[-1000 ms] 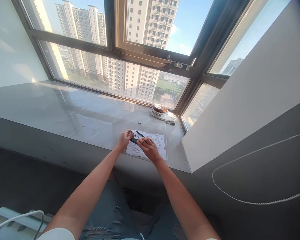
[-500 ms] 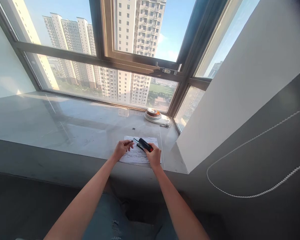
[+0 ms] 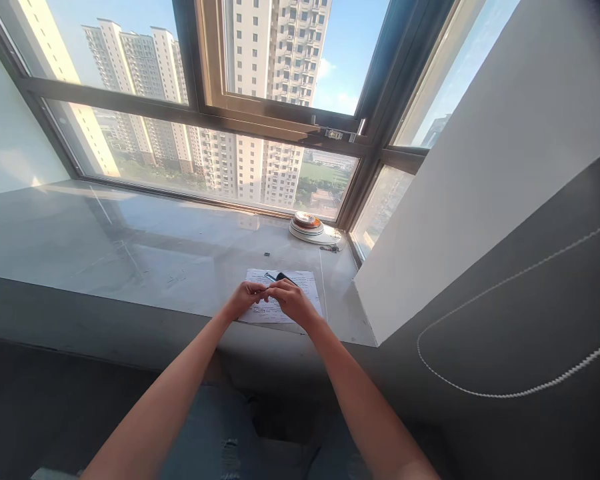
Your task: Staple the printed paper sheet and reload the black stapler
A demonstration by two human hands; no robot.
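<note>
A printed sheet of paper point(image 3: 307, 283) lies near the front edge of the grey stone window sill point(image 3: 145, 247). Both my hands are over it, fingertips touching. My left hand point(image 3: 244, 298) is closed in a pinch on something too small to make out. My right hand point(image 3: 294, 304) is curled over a black stapler point(image 3: 281, 276). Only the stapler's dark tip and a bit of metal show beyond my fingers.
A round white dish with an orange centre point(image 3: 311, 229) stands in the sill's back right corner, with a small dark bit point(image 3: 267, 254) nearby. A white wall point(image 3: 480, 180) closes the right side. A white beaded cord point(image 3: 505, 393) loops over the grey surface at right. Window frames rise behind.
My right hand has turned over the stapler and moved left to meet my left hand; the stapler's red end is now hidden. The view has shifted slightly.
</note>
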